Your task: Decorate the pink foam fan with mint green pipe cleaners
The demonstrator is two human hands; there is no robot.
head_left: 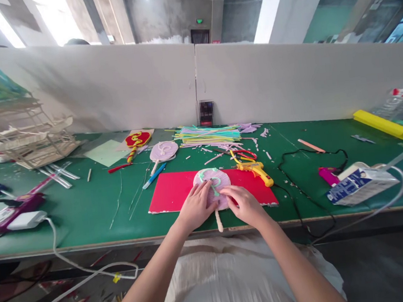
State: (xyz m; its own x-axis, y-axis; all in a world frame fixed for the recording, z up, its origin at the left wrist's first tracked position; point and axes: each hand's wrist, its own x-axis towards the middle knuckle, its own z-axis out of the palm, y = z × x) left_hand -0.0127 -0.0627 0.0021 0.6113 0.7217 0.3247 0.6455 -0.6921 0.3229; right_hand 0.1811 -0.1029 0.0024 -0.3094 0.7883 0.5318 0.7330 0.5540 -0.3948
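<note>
A round lilac fan-shaped piece (219, 173) with curled light green trim lies in front of me. Its pale fuzzy handle (219, 221) points towards me over the table edge. Underneath is a red board (169, 188) with a ragged front edge. My left hand (197, 205) rests on the disc's left side, fingers stretched across it. At the disc's right edge, my right hand (243, 203) has bent fingers, with thumb and fingertips closed on the rim. Both hands partly cover the disc. A yellow hot glue gun (256, 169) lies on the board's right side.
Behind are a bundle of pastel pipe cleaners (207, 135), a second lilac fan (164, 151), a red-and-yellow fan (138, 139) and a blue pen (154, 176). A purple power strip (12, 214) stands left; a blue-and-white carton (361, 185) and black cord (302, 195) lie right.
</note>
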